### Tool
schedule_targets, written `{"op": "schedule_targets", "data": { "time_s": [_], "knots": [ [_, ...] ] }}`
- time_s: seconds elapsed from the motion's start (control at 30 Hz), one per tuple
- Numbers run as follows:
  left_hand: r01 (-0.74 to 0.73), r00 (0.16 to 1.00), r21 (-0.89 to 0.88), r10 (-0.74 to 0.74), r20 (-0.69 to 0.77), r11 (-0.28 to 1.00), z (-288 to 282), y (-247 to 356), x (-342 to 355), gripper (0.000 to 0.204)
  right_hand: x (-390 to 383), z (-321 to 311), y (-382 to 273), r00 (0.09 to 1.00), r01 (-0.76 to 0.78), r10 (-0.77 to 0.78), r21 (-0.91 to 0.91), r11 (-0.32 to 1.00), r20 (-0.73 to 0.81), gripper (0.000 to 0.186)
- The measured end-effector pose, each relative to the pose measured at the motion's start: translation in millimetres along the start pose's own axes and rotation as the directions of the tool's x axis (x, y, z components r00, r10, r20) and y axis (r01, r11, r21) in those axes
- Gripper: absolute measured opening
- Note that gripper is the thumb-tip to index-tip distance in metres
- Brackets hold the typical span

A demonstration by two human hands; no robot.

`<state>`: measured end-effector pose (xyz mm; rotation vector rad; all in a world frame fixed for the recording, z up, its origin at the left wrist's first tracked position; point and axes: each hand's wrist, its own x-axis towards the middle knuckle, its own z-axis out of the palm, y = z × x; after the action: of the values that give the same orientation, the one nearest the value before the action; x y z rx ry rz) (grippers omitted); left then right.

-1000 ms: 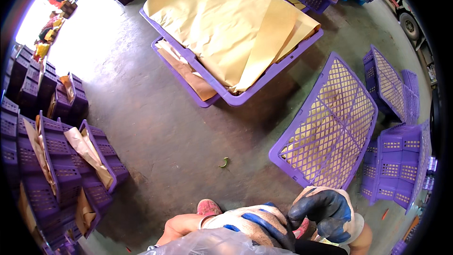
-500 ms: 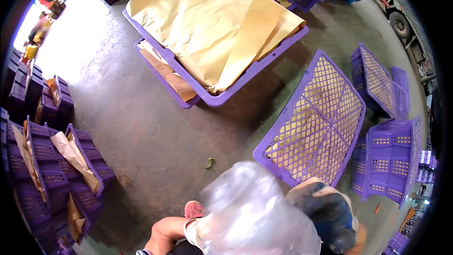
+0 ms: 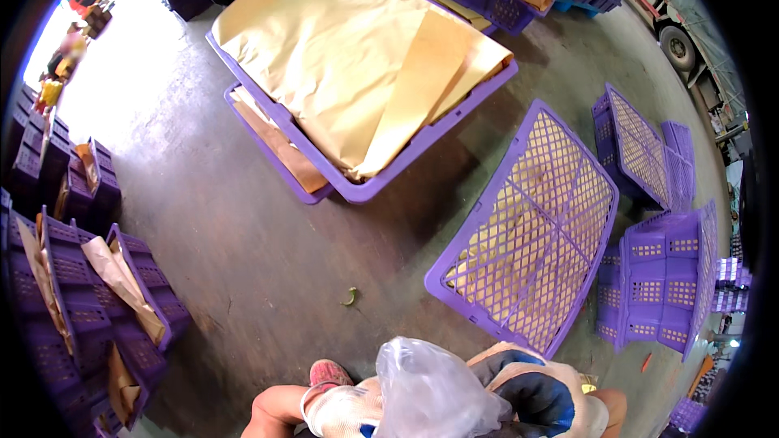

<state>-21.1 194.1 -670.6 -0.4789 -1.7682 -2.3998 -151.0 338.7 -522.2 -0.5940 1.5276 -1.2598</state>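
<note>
A clear, crumpled plastic bag (image 3: 430, 389) bulges up at the lower middle, between my two gloved hands. My left hand (image 3: 347, 412), in a pale knit glove, is closed at the bag's left side; its fingers are mostly hidden behind the plastic. On the other side my right hand (image 3: 540, 393), in a pale glove with dark blue coating, curls its fingers round the bag's edge. What the bag holds, if anything, I cannot make out. Just beyond my right hand a purple lattice crate (image 3: 531, 231) stands tilted, with yellowish paper behind its mesh.
Ahead, a purple crate (image 3: 479, 101) topped with brown paper (image 3: 341, 57) rests on another. Stacked purple crates with paper line the left (image 3: 73, 276). More crates (image 3: 661, 276) stand at right. A green scrap (image 3: 350, 297) lies on the concrete floor; a red shoe (image 3: 329, 373) shows near my left hand.
The bag and both hands have come down closer to the lower edge, and the bag's motion blur is gone. My right hand's curled fingers show more clearly. The view has shifted slightly.
</note>
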Motion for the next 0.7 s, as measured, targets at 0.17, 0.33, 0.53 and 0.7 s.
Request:
{"op": "schedule_targets", "data": {
  "time_s": [0.17,0.33,0.53,0.7],
  "knots": [
    [-0.024,0.999,0.025,0.024,-0.025,0.999,-7.8,3.3,-6.2,0.041,3.3,2.2,-10.2,0.990,-0.133,0.129,0.062,0.989,0.060,0.064],
    [-0.039,0.998,0.049,0.041,-0.040,0.998,-17.6,7.4,-9.2,0.042,10.5,5.1,-18.6,0.985,-0.156,0.142,0.141,0.978,0.102,0.063],
    [-0.106,0.991,0.077,0.111,-0.071,0.991,-40.9,18.9,-15.6,0.042,9.7,8.5,-5.3,0.986,-0.158,0.164,0.194,0.968,-0.017,0.062],
    [0.170,0.930,0.118,-0.119,-0.347,0.978,-65.9,37.8,-22.7,0.045,22.9,6.3,22.2,0.909,-0.268,0.387,0.497,0.826,-0.154,0.051]
  ]
}}
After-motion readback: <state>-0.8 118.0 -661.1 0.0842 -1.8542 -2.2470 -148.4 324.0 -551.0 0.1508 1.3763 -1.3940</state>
